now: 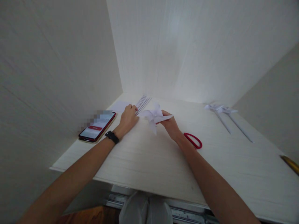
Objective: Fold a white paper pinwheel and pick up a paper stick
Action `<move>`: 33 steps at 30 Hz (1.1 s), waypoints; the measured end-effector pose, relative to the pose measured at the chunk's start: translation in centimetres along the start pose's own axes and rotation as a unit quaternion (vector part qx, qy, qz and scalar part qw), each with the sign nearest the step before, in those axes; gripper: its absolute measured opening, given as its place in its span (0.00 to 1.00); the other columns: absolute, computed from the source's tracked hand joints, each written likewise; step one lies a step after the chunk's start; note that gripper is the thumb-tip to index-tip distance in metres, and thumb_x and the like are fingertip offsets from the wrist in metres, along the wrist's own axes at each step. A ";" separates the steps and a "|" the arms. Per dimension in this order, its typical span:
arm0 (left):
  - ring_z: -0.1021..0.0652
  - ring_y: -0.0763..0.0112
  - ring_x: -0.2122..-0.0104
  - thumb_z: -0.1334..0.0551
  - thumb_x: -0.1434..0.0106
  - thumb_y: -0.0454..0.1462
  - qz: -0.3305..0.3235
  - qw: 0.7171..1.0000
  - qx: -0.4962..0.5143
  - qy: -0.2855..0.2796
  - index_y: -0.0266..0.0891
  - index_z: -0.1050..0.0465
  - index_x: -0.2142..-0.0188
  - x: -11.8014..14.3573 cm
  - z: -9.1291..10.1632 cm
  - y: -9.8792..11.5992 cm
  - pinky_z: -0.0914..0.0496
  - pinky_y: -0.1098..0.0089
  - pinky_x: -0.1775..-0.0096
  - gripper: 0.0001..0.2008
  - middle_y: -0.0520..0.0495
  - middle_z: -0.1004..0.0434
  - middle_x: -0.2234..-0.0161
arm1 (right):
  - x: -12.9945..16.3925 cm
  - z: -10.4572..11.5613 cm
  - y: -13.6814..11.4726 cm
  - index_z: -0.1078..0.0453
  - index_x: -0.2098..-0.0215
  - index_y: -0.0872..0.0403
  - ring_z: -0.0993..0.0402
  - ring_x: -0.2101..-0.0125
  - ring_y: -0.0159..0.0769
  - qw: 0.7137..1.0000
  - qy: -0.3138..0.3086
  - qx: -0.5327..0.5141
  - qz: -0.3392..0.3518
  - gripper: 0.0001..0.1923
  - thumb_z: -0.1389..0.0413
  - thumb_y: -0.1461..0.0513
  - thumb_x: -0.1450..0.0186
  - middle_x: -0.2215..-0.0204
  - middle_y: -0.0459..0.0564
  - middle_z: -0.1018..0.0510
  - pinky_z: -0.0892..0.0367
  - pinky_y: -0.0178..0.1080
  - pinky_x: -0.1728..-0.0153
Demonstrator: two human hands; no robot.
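Note:
A white paper pinwheel (154, 115) is held in my right hand (170, 123), just above the table and near its middle. The fingers pinch one of its folded blades, and no stick shows on it. My left hand (129, 116), with a black watch on the wrist, rests at the near ends of several thin sticks (143, 103). Its fingers are curled down; whether a stick is between them is hidden. White paper (120, 106) lies flat just behind that hand. Red-handled scissors (193, 141) lie by my right forearm, which hides their blades.
At the left, a phone (97, 126) with a lit screen lies near the side wall. Two pinwheels on white sticks (223, 121) lie at the back right. A yellowish object (291, 164) sits at the right edge. White panels rise on three sides of the table (149, 165).

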State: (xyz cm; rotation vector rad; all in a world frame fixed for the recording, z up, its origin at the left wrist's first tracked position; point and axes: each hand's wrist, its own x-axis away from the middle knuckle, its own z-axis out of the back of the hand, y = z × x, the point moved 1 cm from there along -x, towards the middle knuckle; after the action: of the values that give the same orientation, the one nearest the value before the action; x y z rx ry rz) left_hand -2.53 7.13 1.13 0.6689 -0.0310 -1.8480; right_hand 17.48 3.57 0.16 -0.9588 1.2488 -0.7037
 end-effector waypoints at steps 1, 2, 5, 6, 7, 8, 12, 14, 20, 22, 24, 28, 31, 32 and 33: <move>0.29 0.54 0.53 0.43 0.38 0.33 0.002 1.000 -0.014 0.000 0.37 0.32 0.60 0.0 -0.1 -0.2 0.32 0.55 0.51 0.07 0.38 0.29 0.58 | 0.2 0.2 0.0 0.30 0.71 0.52 0.31 0.74 0.31 1.000 -0.010 0.000 -0.003 0.08 0.40 0.56 0.44 0.74 0.44 0.26 0.35 0.35 0.71; 0.29 0.54 0.54 0.42 0.38 0.34 0.004 1.000 -0.022 -0.004 0.36 0.32 0.60 0.1 -0.2 -0.4 0.32 0.55 0.52 0.07 0.38 0.29 0.58 | 0.3 0.4 -0.1 0.30 0.72 0.52 0.31 0.74 0.31 1.000 -0.022 0.002 -0.005 0.09 0.40 0.55 0.44 0.75 0.44 0.26 0.34 0.35 0.71; 0.28 0.55 0.56 0.41 0.38 0.36 0.009 0.999 -0.037 -0.011 0.36 0.31 0.60 0.2 -0.3 -0.7 0.31 0.57 0.52 0.07 0.39 0.27 0.59 | 0.5 1.0 -0.4 0.29 0.74 0.53 0.29 0.72 0.33 0.996 -0.082 0.020 -0.015 0.11 0.40 0.54 0.43 0.76 0.44 0.27 0.33 0.37 0.68; 0.27 0.56 0.56 0.42 0.37 0.36 0.012 0.999 -0.043 -0.010 0.37 0.31 0.60 0.1 -0.4 -0.9 0.31 0.58 0.53 0.07 0.39 0.27 0.60 | 0.5 1.2 -0.4 0.28 0.74 0.53 0.29 0.72 0.34 0.994 -0.106 0.029 -0.018 0.11 0.41 0.54 0.42 0.76 0.44 0.26 0.33 0.37 0.67; 0.27 0.56 0.56 0.42 0.37 0.36 0.017 0.999 -0.048 -0.008 0.36 0.31 0.60 0.0 -0.4 -1.1 0.31 0.58 0.53 0.07 0.40 0.27 0.60 | 0.4 1.4 -0.4 0.28 0.73 0.53 0.28 0.71 0.34 0.990 -0.129 0.042 -0.021 0.11 0.41 0.54 0.42 0.76 0.45 0.26 0.33 0.38 0.67; 0.27 0.56 0.56 0.42 0.37 0.36 0.022 0.998 -0.054 -0.005 0.36 0.31 0.59 -0.1 -0.3 -1.4 0.31 0.59 0.53 0.08 0.40 0.26 0.60 | 0.4 1.7 -0.3 0.27 0.72 0.53 0.29 0.71 0.34 0.987 -0.149 0.056 -0.024 0.10 0.41 0.55 0.41 0.75 0.45 0.26 0.34 0.37 0.67; 0.27 0.55 0.55 0.41 0.38 0.36 0.047 0.996 -0.080 0.006 0.35 0.30 0.58 -0.5 0.0 -2.2 0.31 0.58 0.53 0.10 0.38 0.27 0.59 | 0.2 2.4 0.2 0.27 0.72 0.54 0.35 0.71 0.31 0.974 -0.180 0.134 -0.023 0.02 0.41 0.62 0.43 0.72 0.45 0.27 0.38 0.35 0.67; 0.27 0.54 0.55 0.41 0.38 0.37 0.051 0.995 -0.091 0.002 0.35 0.29 0.61 -0.5 0.2 -2.2 0.31 0.59 0.53 0.08 0.38 0.26 0.59 | 0.2 2.5 0.2 0.27 0.73 0.54 0.37 0.71 0.30 0.967 -0.190 0.170 -0.022 0.00 0.40 0.65 0.44 0.71 0.44 0.29 0.39 0.35 0.67; 0.26 0.55 0.58 0.44 0.38 0.35 0.055 0.991 -0.119 -0.014 0.37 0.26 0.67 -0.3 0.5 -1.8 0.30 0.60 0.57 0.08 0.39 0.24 0.63 | 0.6 2.1 0.4 0.25 0.72 0.55 0.37 0.70 0.31 0.941 -0.228 0.247 -0.034 0.04 0.42 0.68 0.43 0.70 0.45 0.32 0.40 0.35 0.66; 0.25 0.56 0.59 0.45 0.38 0.35 0.058 0.990 -0.126 -0.017 0.36 0.25 0.67 -0.3 0.6 -1.7 0.30 0.61 0.58 0.10 0.38 0.23 0.64 | 0.7 2.1 0.6 0.25 0.71 0.55 0.36 0.69 0.32 0.935 -0.235 0.263 -0.036 0.05 0.42 0.68 0.43 0.69 0.46 0.32 0.40 0.35 0.66; 0.25 0.55 0.59 0.46 0.37 0.35 0.057 0.989 -0.132 -0.018 0.36 0.25 0.67 -0.3 0.7 -1.7 0.30 0.60 0.58 0.11 0.37 0.23 0.64 | 0.8 2.1 0.9 0.25 0.70 0.55 0.36 0.69 0.31 0.929 -0.240 0.278 -0.039 0.05 0.43 0.69 0.43 0.69 0.46 0.31 0.40 0.35 0.67; 0.25 0.53 0.58 0.45 0.39 0.33 0.047 0.990 -0.129 -0.013 0.35 0.24 0.68 -0.2 0.7 -1.5 0.30 0.59 0.57 0.10 0.37 0.23 0.64 | 0.8 2.1 0.9 0.25 0.71 0.56 0.36 0.72 0.30 0.922 -0.239 0.300 -0.047 0.06 0.44 0.69 0.42 0.71 0.45 0.31 0.41 0.35 0.68; 0.25 0.52 0.59 0.46 0.39 0.32 0.041 0.993 -0.111 -0.004 0.35 0.25 0.68 -0.1 0.7 -1.4 0.30 0.57 0.57 0.10 0.35 0.23 0.64 | 0.9 2.1 0.5 0.24 0.72 0.55 0.35 0.73 0.29 0.923 -0.233 0.301 -0.057 0.06 0.43 0.69 0.44 0.72 0.44 0.29 0.41 0.35 0.67; 0.25 0.51 0.59 0.46 0.39 0.32 0.040 0.994 -0.103 0.003 0.34 0.25 0.68 -0.1 0.8 -1.4 0.31 0.56 0.57 0.10 0.35 0.23 0.64 | 0.9 2.1 0.4 0.24 0.73 0.55 0.35 0.73 0.29 0.925 -0.228 0.297 -0.062 0.05 0.42 0.69 0.45 0.73 0.44 0.28 0.41 0.35 0.67; 0.26 0.51 0.58 0.46 0.38 0.32 0.039 0.995 -0.093 0.011 0.34 0.25 0.67 -0.1 0.8 -1.4 0.31 0.56 0.56 0.10 0.34 0.23 0.63 | 0.9 2.2 0.3 0.25 0.74 0.55 0.35 0.74 0.30 0.929 -0.221 0.290 -0.067 0.05 0.41 0.69 0.46 0.73 0.43 0.28 0.41 0.35 0.67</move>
State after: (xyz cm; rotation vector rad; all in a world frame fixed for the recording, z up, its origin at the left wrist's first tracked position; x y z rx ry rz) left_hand -4.09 7.49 1.40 0.5492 0.1265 -1.7428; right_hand 19.75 3.39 -0.44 -0.6551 0.5272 -0.8447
